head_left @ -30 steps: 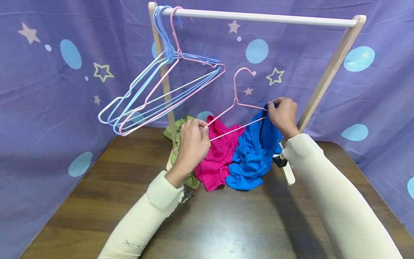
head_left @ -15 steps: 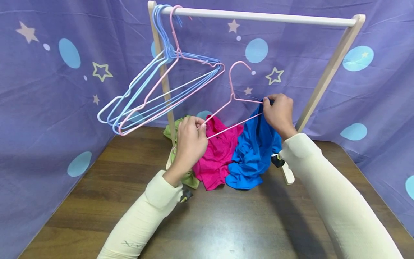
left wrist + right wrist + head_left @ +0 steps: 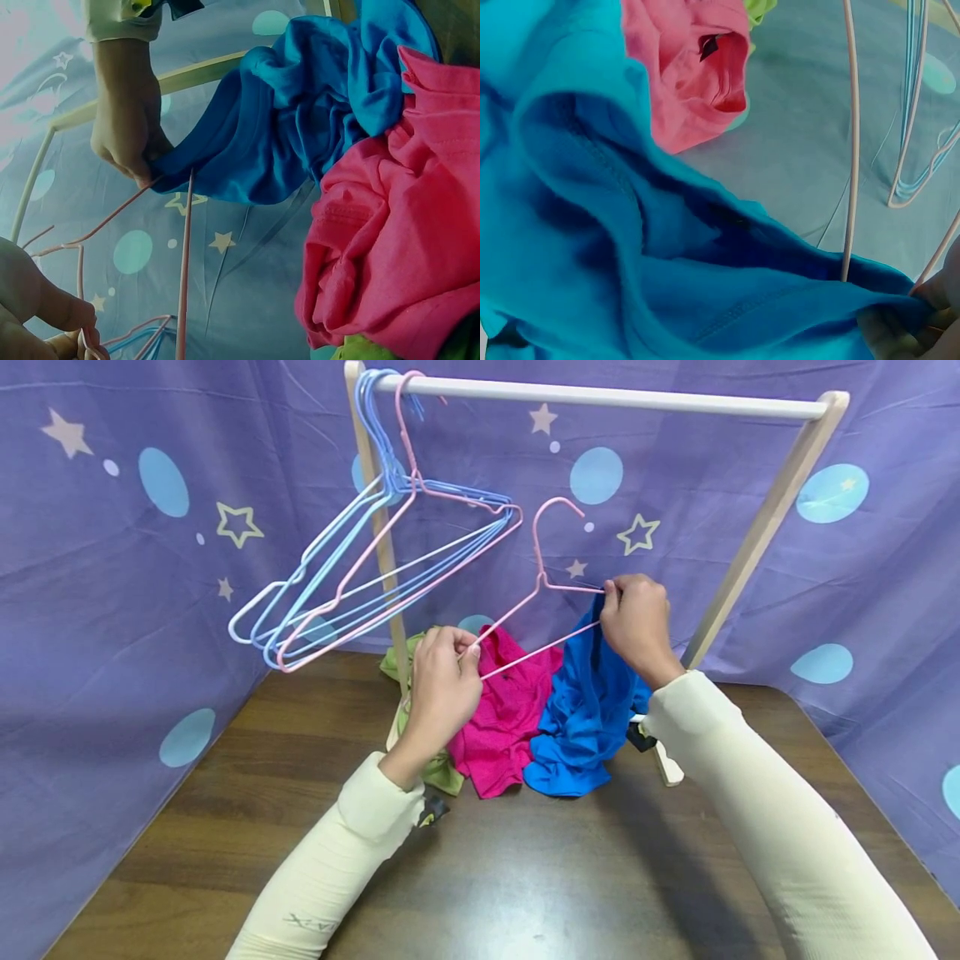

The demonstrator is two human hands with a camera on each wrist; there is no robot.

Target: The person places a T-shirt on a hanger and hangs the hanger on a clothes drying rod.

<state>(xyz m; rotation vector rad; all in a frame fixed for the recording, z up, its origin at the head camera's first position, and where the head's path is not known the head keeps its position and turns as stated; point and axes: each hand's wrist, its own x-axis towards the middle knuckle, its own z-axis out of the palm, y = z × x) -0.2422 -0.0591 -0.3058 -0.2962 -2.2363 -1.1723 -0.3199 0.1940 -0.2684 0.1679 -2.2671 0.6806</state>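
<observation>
1. Under the wooden rack's white rail (image 3: 600, 397), a pink wire hanger (image 3: 536, 602) is held in the air between both hands, above the clothes heaped on the tabletop (image 3: 517, 868).
2. At the hanger's left corner, the left hand (image 3: 442, 685) has its fingers curled round the wire and pinches it firmly.
3. At the right corner, the right hand (image 3: 637, 622) pinches a fold of the blue garment (image 3: 588, 710) together with the wire; the left wrist view shows the cloth bunched at the fingertips (image 3: 142, 176).
4. Most of the blue garment hangs down from that pinch, with its lower part lying on the tabletop, touching the magenta garment (image 3: 506, 714). A green garment (image 3: 420, 656) lies behind the left hand, by the rack's left post.
5. Judging from these views, the step in hand is working the blue garment's opening onto the hanger's right shoulder. To do it well, the left hand should keep the wire level and steady while the right hand spreads the fabric edge over the corner rather than dragging it bunched.
6. Lifting the hanger a little higher would take the cloth's weight off the pile, so the magenta garment is less likely to be pulled along.
7. Spare blue and pink hangers (image 3: 375, 568) dangle from the rail at the left, near enough that the held hanger's hook could snag on them if swung that way.
</observation>
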